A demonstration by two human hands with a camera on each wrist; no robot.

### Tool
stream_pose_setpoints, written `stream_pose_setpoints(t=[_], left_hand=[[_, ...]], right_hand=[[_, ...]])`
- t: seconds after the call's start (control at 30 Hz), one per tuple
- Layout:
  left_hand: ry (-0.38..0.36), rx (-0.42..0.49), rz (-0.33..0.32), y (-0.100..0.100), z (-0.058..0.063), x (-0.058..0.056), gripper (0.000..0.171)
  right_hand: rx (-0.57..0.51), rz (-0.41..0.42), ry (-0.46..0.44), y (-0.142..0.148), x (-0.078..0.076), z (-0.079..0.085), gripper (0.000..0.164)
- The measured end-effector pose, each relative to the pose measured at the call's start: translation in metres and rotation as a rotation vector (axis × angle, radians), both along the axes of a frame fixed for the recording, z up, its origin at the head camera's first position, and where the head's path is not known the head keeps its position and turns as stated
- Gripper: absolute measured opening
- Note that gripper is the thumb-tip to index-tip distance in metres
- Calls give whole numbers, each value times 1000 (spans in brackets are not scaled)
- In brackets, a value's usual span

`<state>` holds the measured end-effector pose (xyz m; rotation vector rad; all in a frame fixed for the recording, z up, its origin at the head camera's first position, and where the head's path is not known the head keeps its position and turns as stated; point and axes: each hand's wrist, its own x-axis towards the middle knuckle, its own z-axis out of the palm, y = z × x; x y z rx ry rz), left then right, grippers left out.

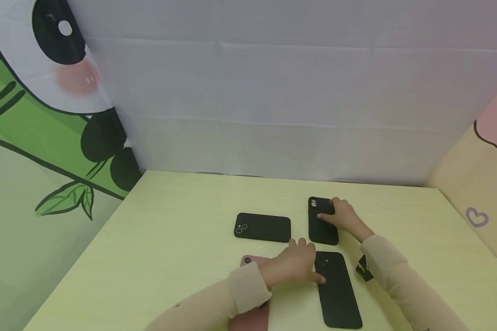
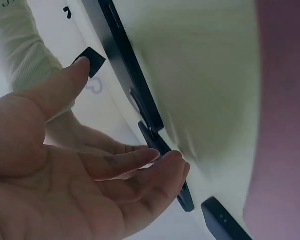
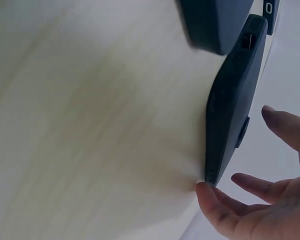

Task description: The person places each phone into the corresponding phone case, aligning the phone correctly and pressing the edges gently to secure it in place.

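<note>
Head view: the right hand (image 1: pixel 344 217), fingers relaxed, touches the black phone (image 1: pixel 322 231) beneath it; the left hand (image 1: pixel 294 263), loosely spread, hovers beside the larger phone (image 1: pixel 340 296) to its right.

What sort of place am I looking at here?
Probably a staged indoor workspace: smartphones lie on a pale yellow tabletop, with a creased pale backdrop behind it and a cartoon panda print on the left-hand wall.
</note>
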<state>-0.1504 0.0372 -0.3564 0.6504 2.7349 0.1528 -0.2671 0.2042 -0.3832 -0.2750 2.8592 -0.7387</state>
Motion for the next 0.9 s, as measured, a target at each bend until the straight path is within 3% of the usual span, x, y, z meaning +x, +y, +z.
stream_pose_setpoints(t=[0.03,0.13,0.37,0.57,0.9], left_hand=[[-1,-16,-1,3,-1,0,68],[6,-53,13,10,-4,1,70],[8,-66,77,21,-9,-1,75],[17,-84,83,24,-8,-4,81],[43,-221,120,39,-15,-11,90]], right_hand=[[5,10,23,3,-6,-8,76],[23,14,15,3,-11,-11,85],[77,41,29,-5,-6,1,73],[162,66,52,-7,-10,-3,73],[248,68,75,-13,-14,-4,81]])
